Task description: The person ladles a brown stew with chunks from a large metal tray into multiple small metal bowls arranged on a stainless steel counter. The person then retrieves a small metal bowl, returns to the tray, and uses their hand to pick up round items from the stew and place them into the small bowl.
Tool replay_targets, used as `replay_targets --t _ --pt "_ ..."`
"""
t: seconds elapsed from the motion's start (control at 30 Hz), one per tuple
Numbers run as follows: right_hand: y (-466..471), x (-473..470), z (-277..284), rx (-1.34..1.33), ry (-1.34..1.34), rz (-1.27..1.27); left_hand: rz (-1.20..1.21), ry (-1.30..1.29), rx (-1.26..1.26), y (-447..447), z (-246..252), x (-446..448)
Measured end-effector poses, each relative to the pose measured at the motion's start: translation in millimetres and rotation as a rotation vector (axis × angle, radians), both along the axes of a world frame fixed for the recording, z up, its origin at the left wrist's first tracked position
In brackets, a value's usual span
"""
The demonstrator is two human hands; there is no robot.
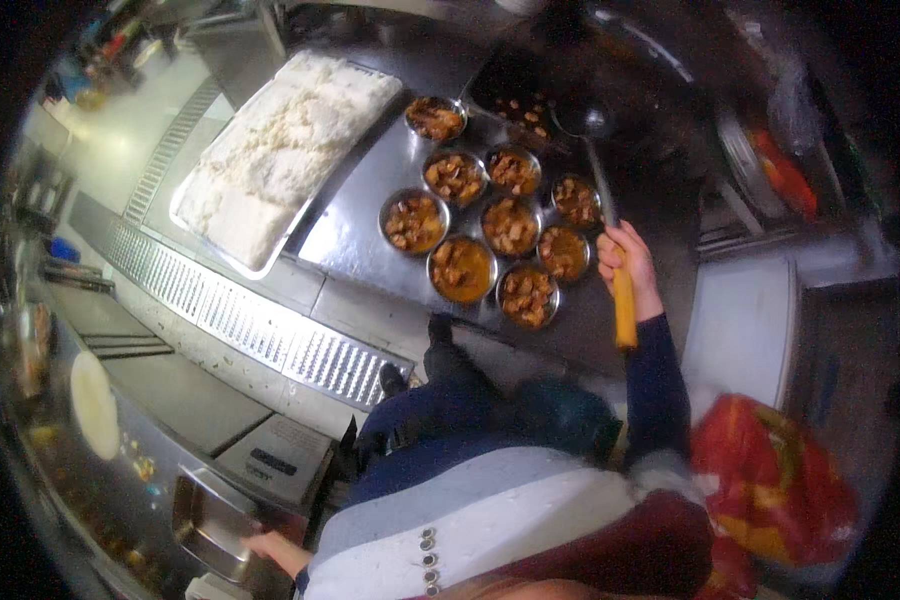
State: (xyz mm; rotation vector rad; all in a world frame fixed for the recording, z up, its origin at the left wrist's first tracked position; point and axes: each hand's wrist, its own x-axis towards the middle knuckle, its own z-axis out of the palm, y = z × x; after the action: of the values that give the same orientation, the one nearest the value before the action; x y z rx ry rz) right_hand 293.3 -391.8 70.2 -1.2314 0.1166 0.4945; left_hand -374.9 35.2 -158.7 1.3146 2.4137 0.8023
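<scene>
My right hand (628,262) grips the yellow handle (625,307) of a long ladle. The ladle's metal bowl (570,120) lies at the far, dark part of the steel worktop (352,202), just beyond the food bowls. Several round metal bowls of brown stew in sauce (461,268) stand close together on that worktop, left of the ladle. My left hand (264,543) is low at the left, against the near side of a rectangular steel pan (214,517). Its fingers are blurred, so its grip is unclear.
A large tray heaped with cooked white rice (270,157) stands left of the bowls. A slotted metal drain grate (247,330) crosses the floor. Another steel counter (172,397) runs along the left, bearing a pale oval board (94,405). A red and yellow bag (772,480) lies at right.
</scene>
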Motion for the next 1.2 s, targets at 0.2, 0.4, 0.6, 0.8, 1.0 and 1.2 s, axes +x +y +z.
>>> replay_targets --t 0.2,0.4,0.6,0.8,1.0,1.2 --pt "25.6 125.1 -20.4 -0.249 -0.032 0.118 0.059 -0.400 -0.088 -48.1 -0.9 54.7" --pt "38.8 210.4 -53.6 -0.235 0.033 0.126 0.123 -0.648 -0.356 -80.3 -12.3 130.5" --pt "23.2 244.7 -73.9 -0.167 0.087 0.203 -0.071 -0.759 -0.548 -93.3 -12.3 217.6" --pt "12.0 252.2 -78.8 -0.111 0.117 0.230 -0.339 -0.840 -0.508 -100.1 1.3 255.6" --pt "10.8 255.5 -75.9 -0.152 0.170 0.228 -0.267 -0.711 -0.529 -107.0 12.7 266.3" --pt "3.5 259.4 -80.3 -0.090 0.226 0.177 -0.314 -0.652 -0.496 -110.4 11.5 270.7"
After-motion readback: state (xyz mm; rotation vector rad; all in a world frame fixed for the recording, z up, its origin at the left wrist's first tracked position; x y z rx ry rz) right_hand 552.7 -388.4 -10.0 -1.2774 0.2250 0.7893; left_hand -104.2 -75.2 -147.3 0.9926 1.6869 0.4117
